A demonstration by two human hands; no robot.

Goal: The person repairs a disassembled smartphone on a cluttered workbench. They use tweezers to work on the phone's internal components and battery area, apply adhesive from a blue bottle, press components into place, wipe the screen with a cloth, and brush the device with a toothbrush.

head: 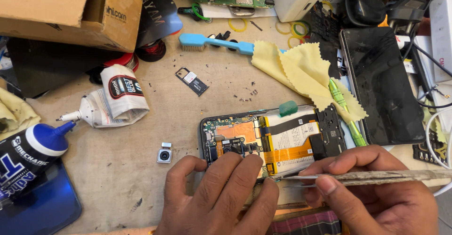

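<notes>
An opened phone [273,138], back cover off, lies flat on the worn bench [141,178] just right of centre, its circuit board, orange flex cable and battery label exposed; the left hand [219,195] rests at its six o'clock edge, fingers curled down and pressing on the board end, gripping nothing; the right hand [372,190], at the phone's four o'clock, pinches a pair of worn metal tweezers [339,176], whose tips point toward nine o'clock and reach the phone's lower edge beside the left fingers. A green pick [288,108] sits at the phone's twelve o'clock rim; a yellow cloth [296,68] spreads at one o'clock, a green-handled tool [346,110] lying on it; a loose camera module [164,155] lies at nine o'clock, apart from the phone; a card tray [192,81] lies at eleven o'clock; a squeezed glue tube [113,103] lies further out at ten o'clock; a dark screen panel [381,84] lies at two o'clock.
</notes>
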